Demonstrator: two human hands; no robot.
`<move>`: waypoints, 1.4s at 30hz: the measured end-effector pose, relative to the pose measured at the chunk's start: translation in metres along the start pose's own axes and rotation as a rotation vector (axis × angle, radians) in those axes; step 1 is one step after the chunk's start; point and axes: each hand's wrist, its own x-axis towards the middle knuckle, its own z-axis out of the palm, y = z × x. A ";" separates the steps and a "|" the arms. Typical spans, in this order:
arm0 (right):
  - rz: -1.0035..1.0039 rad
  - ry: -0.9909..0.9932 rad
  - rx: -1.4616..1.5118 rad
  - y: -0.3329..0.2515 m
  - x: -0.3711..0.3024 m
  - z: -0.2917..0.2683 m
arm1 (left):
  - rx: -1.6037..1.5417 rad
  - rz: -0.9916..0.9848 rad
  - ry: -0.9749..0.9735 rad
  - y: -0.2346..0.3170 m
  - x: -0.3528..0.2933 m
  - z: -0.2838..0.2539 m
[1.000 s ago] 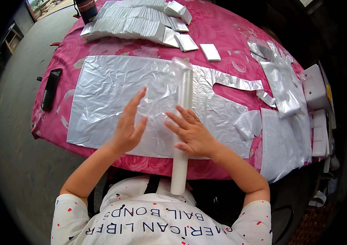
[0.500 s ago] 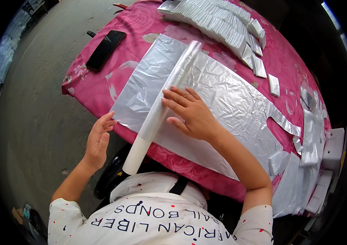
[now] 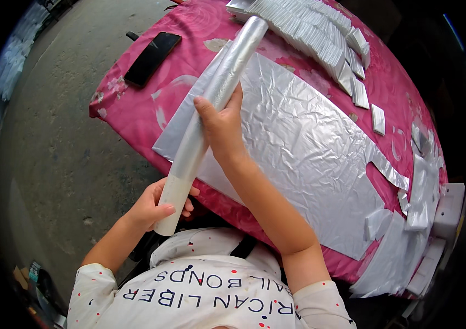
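A long roll of clear plastic film (image 3: 189, 151) slants across the near left part of the table, its white core end toward me. My right hand (image 3: 223, 123) grips it around the middle, thumb on top. At the near end my left hand (image 3: 164, 205) is wrapped round the roll, with the fingers partly hidden beneath it. Below the roll lies a wide, wrinkled silvery plastic sheet (image 3: 298, 148), flat on the cloth. The roll's far end reaches beyond the sheet's far left corner.
A pink floral cloth (image 3: 134, 118) covers the table. On it lie a black phone (image 3: 152, 59) at the left and rows of folded white packets (image 3: 309, 35) at the back. Plastic scraps (image 3: 420, 186) and white boxes (image 3: 448, 211) sit at the right. Grey concrete floor (image 3: 63, 137) extends to the left.
My right hand has gone from resting flat on the roll to gripping it. My left hand has closed on its near end. The roll's far end has moved farther away, up off the sheet.
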 end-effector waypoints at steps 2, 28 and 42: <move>0.228 -0.156 0.554 -0.038 -0.005 -0.014 | -0.349 -0.045 -0.280 -0.009 0.002 0.004; 0.234 0.345 -0.263 -0.089 -0.089 -0.272 | 0.089 -0.712 -0.382 -0.054 0.028 0.038; 0.301 0.166 -0.552 -0.101 -0.088 -0.278 | 0.222 -0.734 -0.371 -0.046 0.026 0.038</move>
